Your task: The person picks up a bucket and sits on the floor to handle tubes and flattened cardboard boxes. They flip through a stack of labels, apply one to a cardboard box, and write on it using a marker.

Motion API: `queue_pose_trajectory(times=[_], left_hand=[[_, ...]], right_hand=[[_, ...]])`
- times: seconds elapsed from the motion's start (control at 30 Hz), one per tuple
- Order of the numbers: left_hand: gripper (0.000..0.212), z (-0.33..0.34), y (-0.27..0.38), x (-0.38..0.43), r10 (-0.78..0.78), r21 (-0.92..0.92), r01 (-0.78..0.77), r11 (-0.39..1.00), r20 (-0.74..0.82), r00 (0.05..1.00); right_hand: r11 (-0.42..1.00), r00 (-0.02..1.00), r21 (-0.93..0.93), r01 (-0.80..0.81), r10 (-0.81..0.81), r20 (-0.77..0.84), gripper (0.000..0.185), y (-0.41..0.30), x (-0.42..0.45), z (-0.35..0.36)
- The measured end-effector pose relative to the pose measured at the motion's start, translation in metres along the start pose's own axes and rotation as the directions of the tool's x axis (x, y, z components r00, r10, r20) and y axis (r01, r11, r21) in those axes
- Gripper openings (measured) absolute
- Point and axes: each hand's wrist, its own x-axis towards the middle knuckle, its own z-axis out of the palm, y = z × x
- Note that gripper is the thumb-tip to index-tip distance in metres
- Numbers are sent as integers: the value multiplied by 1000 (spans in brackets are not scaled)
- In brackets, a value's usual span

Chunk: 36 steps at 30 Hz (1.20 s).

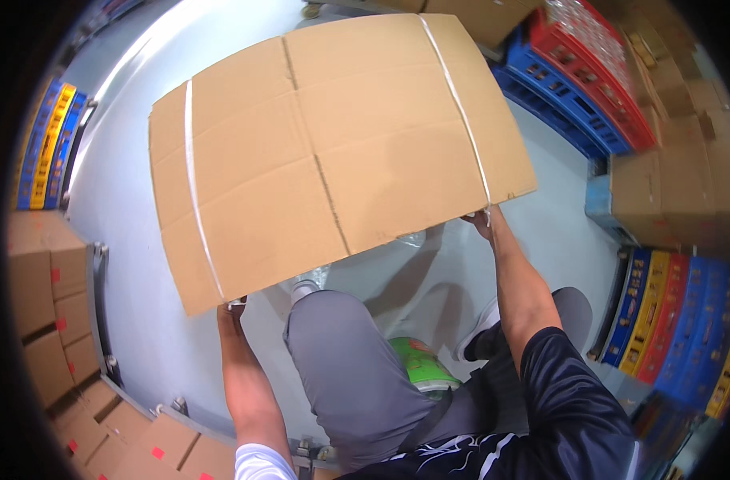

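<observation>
A large flat piece of brown cardboard (371,138), creased and possibly several layers thick, is held up in front of me. Two white straps run across it, a left strap (195,180) and a right strap (458,102). At its near left corner my left hand (234,308) grips the edge by the left strap's end. My right hand (481,223) holds the near right edge where the other strap comes down. The fingers of both hands are mostly hidden beneath the cardboard.
I sit on a green round seat (422,360) above the grey floor (131,258). Cardboard boxes (35,276) stand on wheeled dollies at left. Stacked plastic crates (653,318) rise at right, and a red crate (593,66) of clear items stands at upper right.
</observation>
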Motion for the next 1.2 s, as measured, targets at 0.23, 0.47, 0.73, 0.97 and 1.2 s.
queue_pose_trajectory(times=[0.23,0.47,0.73,0.97,1.2], left_hand=[[36,134,76,52,-37,-275,147,950,369,929],[27,301,160,21,-30,-126,50,991,156,987],[27,262,299,-123,454,99,-455,885,35,891],[29,299,295,-138,450,27,-457,889,123,884],[37,321,298,-161,543,47,-553,832,137,828]], right_hand=[[1000,966,-2,1,-2,-259,60,26,-71,-136],[547,600,-682,-486,-359,-715,62,-45,-169,-366],[418,562,-855,-307,-645,-518,43,-126,-302,-264],[349,828,-911,217,-560,-17,24,-63,-263,-138],[707,764,-606,364,-599,-240,28,-44,-243,-93]])
